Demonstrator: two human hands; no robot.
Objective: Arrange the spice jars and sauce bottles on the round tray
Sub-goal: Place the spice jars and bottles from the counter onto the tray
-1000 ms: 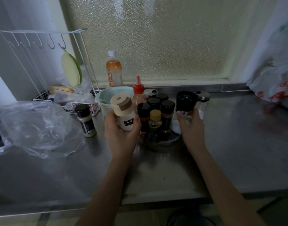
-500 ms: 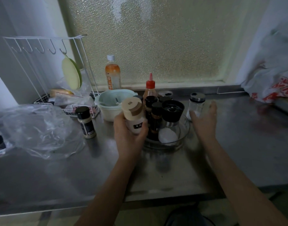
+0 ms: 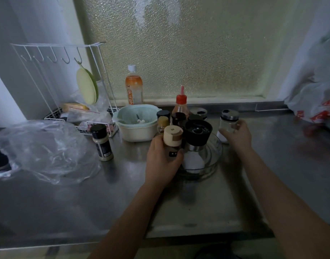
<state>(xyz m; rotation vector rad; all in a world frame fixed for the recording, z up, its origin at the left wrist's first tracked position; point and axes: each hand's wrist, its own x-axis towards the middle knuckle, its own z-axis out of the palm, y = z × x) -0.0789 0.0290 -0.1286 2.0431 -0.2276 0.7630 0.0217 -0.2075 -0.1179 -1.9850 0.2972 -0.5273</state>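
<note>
Both hands on jars at the round tray [image 3: 215, 161]!
Left hand [image 3: 161, 161] grips the beige-capped jar [image 3: 172, 136] at the tray's left edge; right hand [image 3: 237, 136] wraps the steel-lidded glass jar [image 3: 229, 121] on the table [image 3: 85, 193] just right of it.

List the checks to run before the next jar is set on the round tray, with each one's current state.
1. Left hand grip on beige-capped jar: ok, fingers wrapped round it.
2. Right hand grip on steel-lidded glass jar: ok.
3. Free space on round tray: ok, right side bare.
4. Black-capped grinder upright on tray: ok.
5. Black-lidded spice jar on tray: not ok, on counter.
6. Glass jar lifted or resting: cannot tell.
</note>
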